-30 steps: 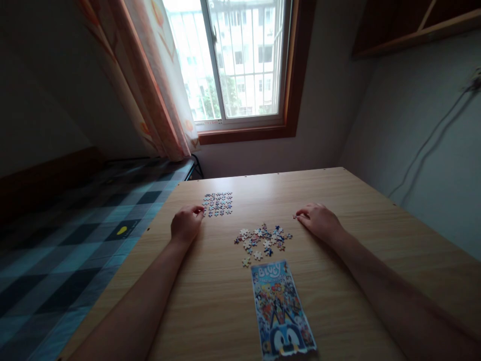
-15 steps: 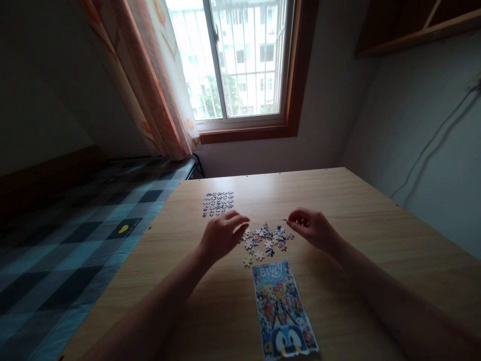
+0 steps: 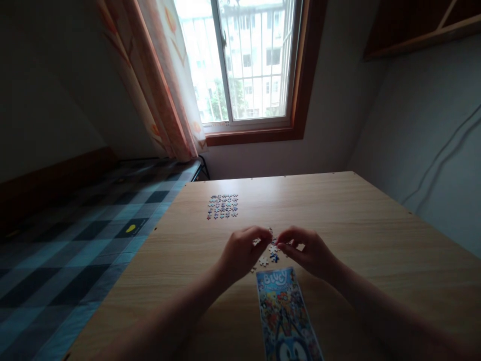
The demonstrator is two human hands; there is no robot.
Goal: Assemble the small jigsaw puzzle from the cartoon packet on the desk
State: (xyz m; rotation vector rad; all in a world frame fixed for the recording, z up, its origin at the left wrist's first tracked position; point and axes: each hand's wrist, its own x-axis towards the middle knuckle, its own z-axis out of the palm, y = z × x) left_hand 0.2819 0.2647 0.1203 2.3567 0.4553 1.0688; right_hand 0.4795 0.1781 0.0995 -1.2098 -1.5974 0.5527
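Observation:
Above a loose heap of jigsaw puzzle pieces [image 3: 273,249], my two hands have their fingertips almost meeting. My right hand [image 3: 306,250] pinches a puzzle piece, now largely hidden by the fingers. Thumb and fingers of my left hand [image 3: 246,250] are drawn together too; what lies between them is too small to make out. Both hands cover much of the heap. Just nearer to me lies a colourful Bluey picture sheet [image 3: 285,311], flat on the table. Farther off to the left, more puzzle pieces [image 3: 223,206] are laid out in neat rows.
Everything lies on a light wooden table [image 3: 188,250]. Along its left side is a bed with a checked cover [image 3: 112,240]. Past the far edge are a window [image 3: 259,70] and a curtain [image 3: 158,85]. A cable [image 3: 439,150] hangs on the right wall.
My hands have come together over the heap, the right moving left and the left moving right. The view has shifted slightly. The rows of pieces look the same.

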